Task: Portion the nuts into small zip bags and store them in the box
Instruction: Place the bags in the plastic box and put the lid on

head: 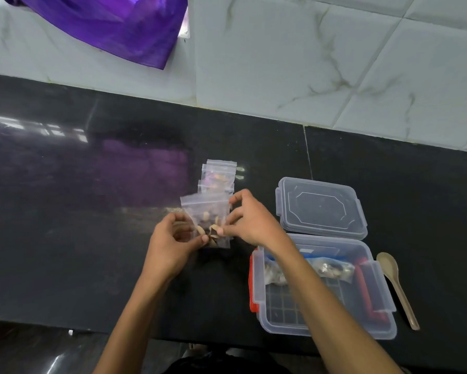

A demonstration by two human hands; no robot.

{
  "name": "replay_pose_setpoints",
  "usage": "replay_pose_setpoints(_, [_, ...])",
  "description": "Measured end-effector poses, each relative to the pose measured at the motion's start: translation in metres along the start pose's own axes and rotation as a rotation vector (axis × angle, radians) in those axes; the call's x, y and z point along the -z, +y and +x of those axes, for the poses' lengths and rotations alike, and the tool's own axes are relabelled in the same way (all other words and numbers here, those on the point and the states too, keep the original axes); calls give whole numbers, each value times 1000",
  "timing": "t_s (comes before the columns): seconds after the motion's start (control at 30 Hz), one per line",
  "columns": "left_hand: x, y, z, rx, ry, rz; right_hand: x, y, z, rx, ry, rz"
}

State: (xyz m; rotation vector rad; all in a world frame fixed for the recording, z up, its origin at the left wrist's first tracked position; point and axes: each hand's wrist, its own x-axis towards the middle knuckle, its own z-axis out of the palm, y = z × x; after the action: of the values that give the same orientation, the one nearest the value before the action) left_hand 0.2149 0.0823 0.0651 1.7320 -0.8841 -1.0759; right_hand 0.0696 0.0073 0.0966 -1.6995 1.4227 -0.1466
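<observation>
A small clear zip bag with pale nuts in its lower half stands between my hands above the black counter. My left hand pinches its lower left side. My right hand pinches its right edge with thumb and fingers. Behind it lie a few more small zip bags, overlapping, some with nuts inside. To the right sits the clear plastic box with red clips, holding a larger bag of nuts; my right forearm crosses over it.
The box's clear lid lies flat behind the box. A beige spoon rests right of the box. A purple cloth lies on the pale marbled tiles beyond the counter. The counter's near edge runs along the bottom.
</observation>
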Motion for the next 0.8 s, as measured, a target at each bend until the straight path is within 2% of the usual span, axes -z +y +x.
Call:
replay_pose_setpoints(0.1, [5, 32, -23, -74, -44, -47, 21, -4, -29, 63, -4, 201])
replay_pose_setpoints(0.23, [1, 70, -64, -118, -205, -113, 52, 9, -82, 125, 26, 334])
replay_pose_setpoints(0.37, [-27, 76, -91, -107, -358, -23, 67, 46, -125, 29, 45, 419])
replay_pose_setpoints(0.43, [-46, 67, -100, -157, -345, 190, 64, 70, -136, -54, 63, 427])
replay_pose_setpoints(0.57, [-80, 49, -110, -397, -248, 866, 50, 103, -139, -190, 29, 346])
replay_pose_setpoints(0.63, [-92, 42, -114, -422, -231, 1102, 42, 109, -133, -250, 10, 267])
replay_pose_setpoints(0.8, [-105, 44, -113, -362, -261, 1368, 24, 109, -111, -354, -29, 92])
